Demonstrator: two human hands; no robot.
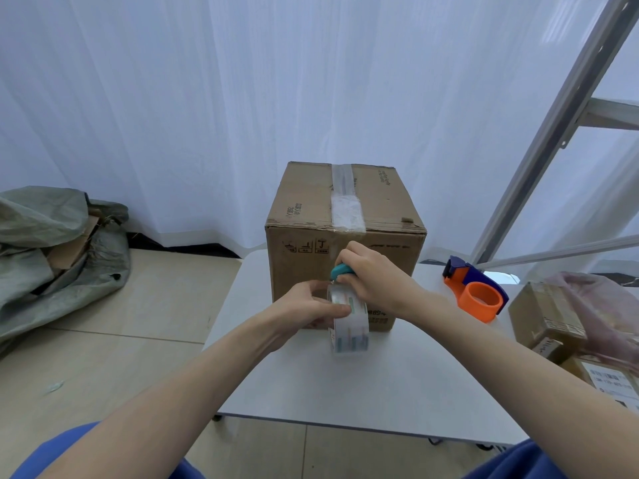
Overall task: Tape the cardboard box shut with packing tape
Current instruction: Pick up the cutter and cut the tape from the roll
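A closed cardboard box (304, 209) stands on the white table (373, 385). A strip of clear tape (345, 202) runs along its top seam and over the near edge. In front of the box my left hand (307, 305) holds a roll of clear packing tape (351, 323) upright. My right hand (373, 274) grips a small teal cutter (340, 271) pressed at the top of the roll, close to the box's front face. The cutter's blade is hidden by my fingers.
An orange and blue tape dispenser (479, 292) sits on the table to the right of the box. Smaller parcels (549, 312) and a pink plastic bag (598, 299) lie at the right edge. A grey sack with cardboard (58, 250) lies on the floor left. A metal ladder (553, 133) leans at right.
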